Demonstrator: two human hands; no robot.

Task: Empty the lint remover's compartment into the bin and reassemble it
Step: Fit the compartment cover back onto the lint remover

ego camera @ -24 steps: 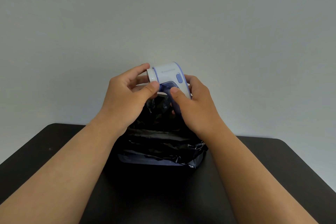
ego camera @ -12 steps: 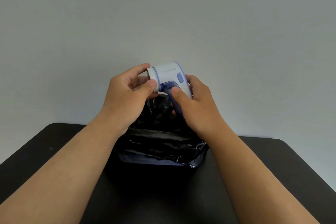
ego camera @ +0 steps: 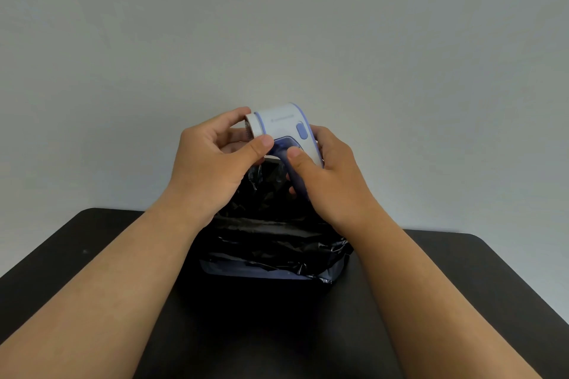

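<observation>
Lint remover (ego camera: 281,124) held over the bin (ego camera: 271,243).
The smooth white-and-lilac plastic body is clamped by both grips, left hand (ego camera: 212,163) and right hand (ego camera: 332,175); its round head points left (crinkled black liner below, dark worktop (ego camera: 462,286)).

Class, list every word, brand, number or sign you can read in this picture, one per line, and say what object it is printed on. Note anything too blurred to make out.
Small grey line of lettering on the white body of the lint remover: present, but too small and blurred to read.
Purple oval button on the lint remover: no symbol can be made out.
Bin, black table, wall: no text.
</observation>
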